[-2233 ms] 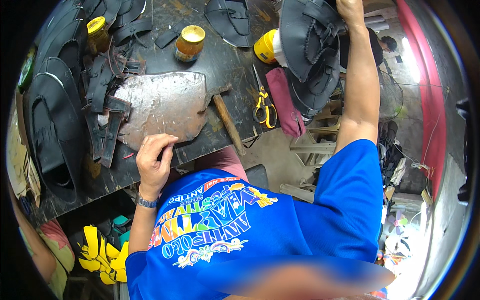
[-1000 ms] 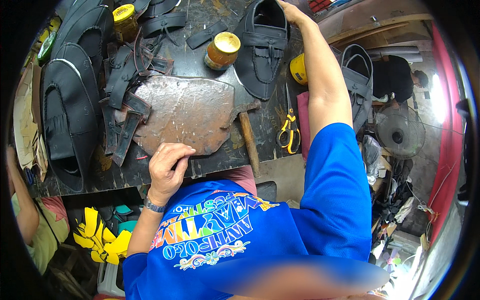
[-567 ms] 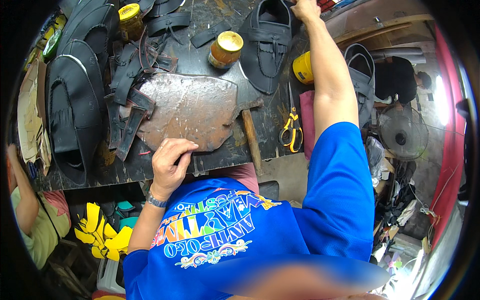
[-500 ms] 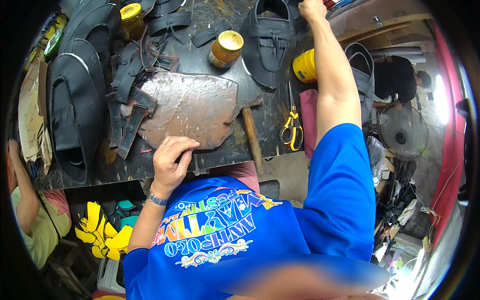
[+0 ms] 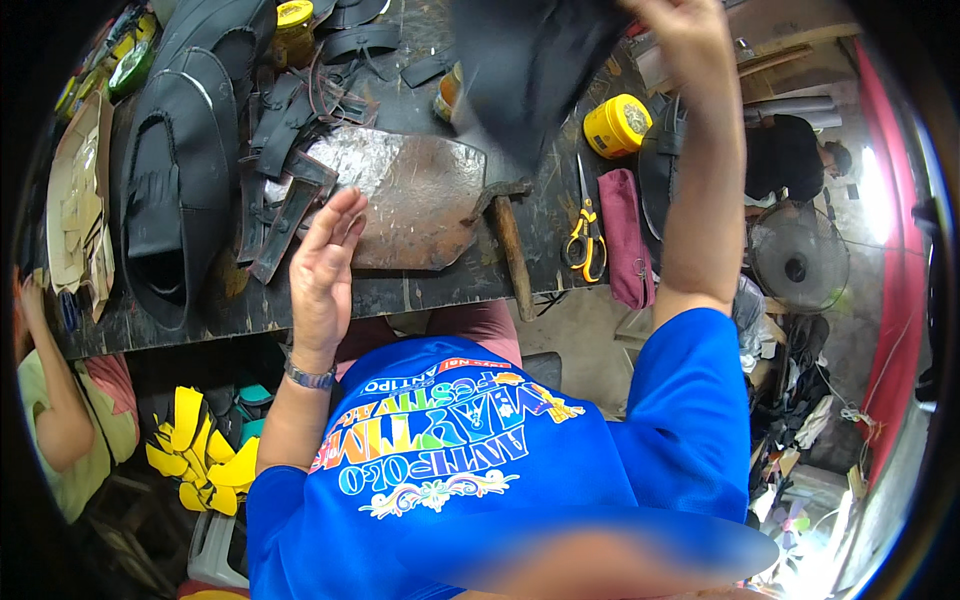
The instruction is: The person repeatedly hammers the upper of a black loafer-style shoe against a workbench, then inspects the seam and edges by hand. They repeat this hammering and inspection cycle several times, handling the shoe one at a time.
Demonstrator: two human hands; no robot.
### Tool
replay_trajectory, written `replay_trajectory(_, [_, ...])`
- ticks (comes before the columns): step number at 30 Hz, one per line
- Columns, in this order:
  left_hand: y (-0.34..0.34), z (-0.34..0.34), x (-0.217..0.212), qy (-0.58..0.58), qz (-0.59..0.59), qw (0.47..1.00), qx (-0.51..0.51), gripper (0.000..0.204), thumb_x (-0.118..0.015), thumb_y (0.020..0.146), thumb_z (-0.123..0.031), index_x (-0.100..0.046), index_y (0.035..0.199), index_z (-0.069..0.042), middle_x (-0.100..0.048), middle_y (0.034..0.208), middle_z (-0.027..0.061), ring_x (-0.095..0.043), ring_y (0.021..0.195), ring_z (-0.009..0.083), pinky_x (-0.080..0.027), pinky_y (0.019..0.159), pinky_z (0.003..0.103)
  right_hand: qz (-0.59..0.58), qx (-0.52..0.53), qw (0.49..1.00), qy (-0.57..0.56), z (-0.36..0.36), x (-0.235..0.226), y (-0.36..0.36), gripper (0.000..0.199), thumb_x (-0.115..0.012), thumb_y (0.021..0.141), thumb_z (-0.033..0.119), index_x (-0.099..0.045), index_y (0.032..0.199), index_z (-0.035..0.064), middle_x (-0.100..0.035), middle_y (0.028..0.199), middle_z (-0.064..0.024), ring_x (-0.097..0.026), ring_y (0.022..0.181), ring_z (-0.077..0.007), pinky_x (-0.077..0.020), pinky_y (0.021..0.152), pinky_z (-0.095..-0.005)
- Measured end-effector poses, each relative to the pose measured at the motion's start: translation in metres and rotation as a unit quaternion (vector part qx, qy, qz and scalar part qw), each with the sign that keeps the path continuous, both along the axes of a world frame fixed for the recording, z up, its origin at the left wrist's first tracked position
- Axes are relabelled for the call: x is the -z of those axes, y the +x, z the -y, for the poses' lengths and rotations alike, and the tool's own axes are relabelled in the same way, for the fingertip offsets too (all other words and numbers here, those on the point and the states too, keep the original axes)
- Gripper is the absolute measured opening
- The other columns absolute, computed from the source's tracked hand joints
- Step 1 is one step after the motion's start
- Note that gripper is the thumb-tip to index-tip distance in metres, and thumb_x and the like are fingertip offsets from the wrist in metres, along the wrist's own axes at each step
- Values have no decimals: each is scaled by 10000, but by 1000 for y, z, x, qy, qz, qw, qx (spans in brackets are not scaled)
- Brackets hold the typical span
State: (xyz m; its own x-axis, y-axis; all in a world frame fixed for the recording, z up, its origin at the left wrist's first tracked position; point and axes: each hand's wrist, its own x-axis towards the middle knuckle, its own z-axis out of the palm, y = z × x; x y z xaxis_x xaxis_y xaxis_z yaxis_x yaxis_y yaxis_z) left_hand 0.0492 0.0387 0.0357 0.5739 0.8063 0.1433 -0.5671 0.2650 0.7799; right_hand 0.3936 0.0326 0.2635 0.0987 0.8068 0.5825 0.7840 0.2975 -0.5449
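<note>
From my right hand (image 5: 690, 28), raised at the far right of the table and smeared by motion, hangs a wide black sheet of leather-like material (image 5: 530, 75). Its corner meets my closed fingers, and it covers part of a jar (image 5: 447, 92). My left hand (image 5: 325, 262) is over the table's front edge, fingers stretched and holding nothing. Just beyond it lies a worn brown slab (image 5: 415, 205). A hammer (image 5: 515, 250) rests beside the slab, head away from me. Black cut straps (image 5: 290, 205) are piled at the slab's left.
Black shoe uppers (image 5: 175, 200) line the left side. Yellow-handled scissors (image 5: 584, 245), a maroon pouch (image 5: 627, 240) and a yellow tub (image 5: 617, 127) stand right of the hammer. A co-worker's arm (image 5: 60, 410) shows at left, another person (image 5: 790, 157) and a fan (image 5: 797, 265) at right.
My right hand has come back toward me, bringing the black sheet over the table where a black shoe showed. My left hand has lifted slightly and its fingers have straightened.
</note>
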Motion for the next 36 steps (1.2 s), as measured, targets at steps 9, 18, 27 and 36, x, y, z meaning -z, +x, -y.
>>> replay_trajectory(9, [-24, 3, 7, -277, 28, 957, 77, 435, -716, 916, -157, -567, 1298, -14, -671, 1204, 121, -660, 1086, 240, -528, 979, 407, 26, -157, 980, -115, -23, 134, -101, 169, -744, 826, 143, -729, 965, 48, -715, 915, -139, -702, 859, -289, -545, 790, -369])
replay_trajectory(18, [-21, 10, 25, -325, 95, 930, 140, 428, -662, 954, -179, -558, 1339, -23, -653, 1277, 133, -629, 1175, 264, -483, 1045, 454, 350, 2, 847, -400, -167, 166, 0, 383, -771, 774, 158, -715, 1143, 72, -742, 1017, -129, -705, 969, -284, -549, 860, -376])
replay_trajectory(27, [-1, 11, 7, -247, 13, 953, 176, 420, -663, 951, -153, -550, 1332, -18, -666, 1232, 121, -657, 1104, 238, -522, 986, 406, 233, -4, 945, -231, -145, 141, -30, 148, -650, 823, 159, -647, 940, 68, -692, 827, -201, -693, 838, -375, -518, 741, -492])
replay_trajectory(36, [12, 13, -16, -310, 91, 929, 180, 388, -504, 1046, -276, -587, 1273, 28, -677, 1211, 164, -681, 1073, 261, -541, 965, 394, -176, -71, 962, -195, 74, 74, -130, 105, -691, 877, 52, -625, 930, -10, -573, 797, 29, -533, 758, -40, -430, 687, -209])
